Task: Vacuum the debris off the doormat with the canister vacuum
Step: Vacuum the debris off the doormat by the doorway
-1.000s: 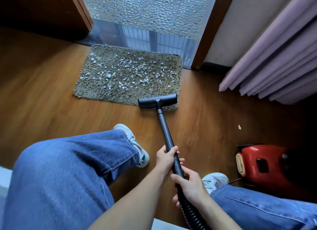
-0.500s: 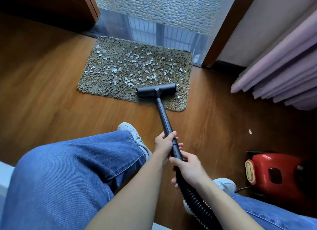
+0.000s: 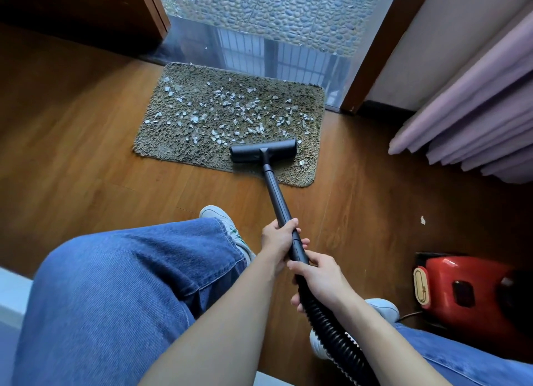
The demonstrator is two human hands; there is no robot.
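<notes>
head view: doormat (image 3: 173, 152) lies on the wood floor (image 3: 72, 160) by the doorway, w/ pale debris (image 3: 230, 108) scattered over most of it. black nozzle (image 3: 263, 150) sits on the mat's near-right part. l hand (image 3: 277, 238) wraps the wand (image 3: 275, 192). r hand (image 3: 320, 279), just behind, grips where the ribbed hose (image 3: 331, 333) starts. red canister vacuum (image 3: 461, 284) is on the floor at right.
</notes>
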